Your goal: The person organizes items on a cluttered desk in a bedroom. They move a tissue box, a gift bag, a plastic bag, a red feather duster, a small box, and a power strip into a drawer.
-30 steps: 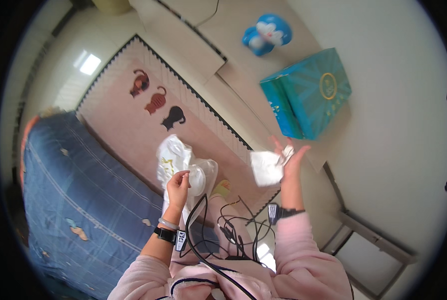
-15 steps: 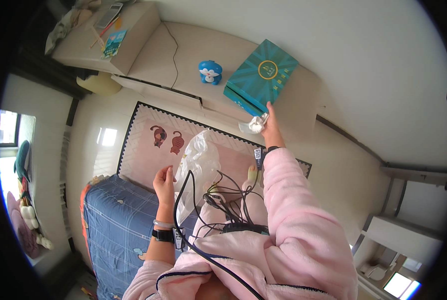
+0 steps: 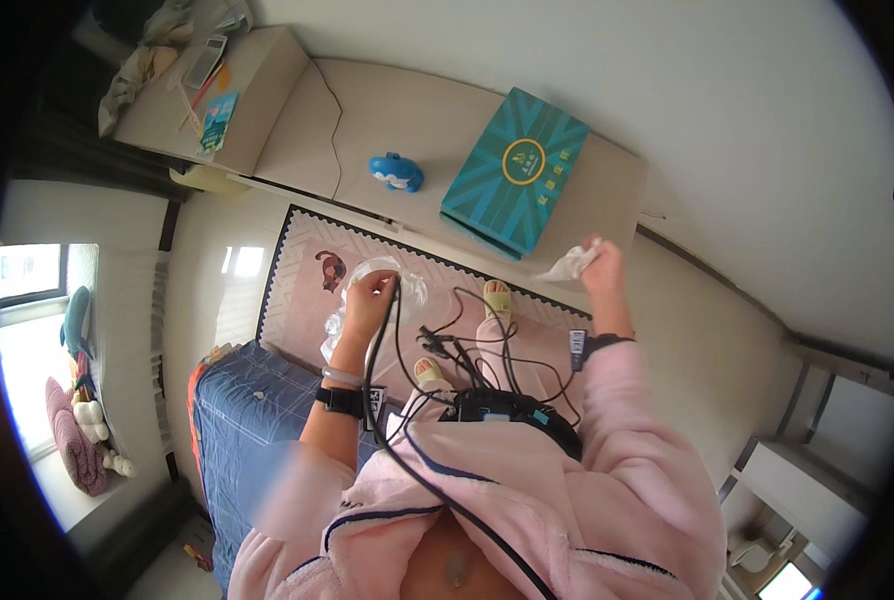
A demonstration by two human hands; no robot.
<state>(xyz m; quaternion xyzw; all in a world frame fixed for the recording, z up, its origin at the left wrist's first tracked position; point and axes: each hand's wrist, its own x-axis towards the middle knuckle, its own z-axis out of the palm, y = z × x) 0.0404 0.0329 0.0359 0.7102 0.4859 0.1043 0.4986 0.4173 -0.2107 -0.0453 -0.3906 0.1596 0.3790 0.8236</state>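
Observation:
My right hand (image 3: 605,268) is closed on a crumpled white tissue (image 3: 571,264), to the right of a teal box (image 3: 555,140) and apart from it. The box has a yellow ring on its lid and lies on a long beige cabinet (image 3: 302,130). My left hand (image 3: 372,298), its fingers pinched, holds a translucent white plastic bag (image 3: 333,335) over the pink mat (image 3: 297,290). Part of the bag is hidden behind that hand and forearm. Left of the box, a blue and white figurine (image 3: 397,172) sits on the cabinet top.
Black cables (image 3: 452,350) hang in loops before my legs, and one passes close by my left hand. A bed with a blue cover (image 3: 232,420) is at the left. A higher cabinet block (image 3: 257,85) at the far left carries a phone (image 3: 207,62) and a leaflet (image 3: 217,120).
My right hand has left the box's near edge and moved right with the tissue. My left hand has moved forward and closed on the bag. The view has shifted somewhat.

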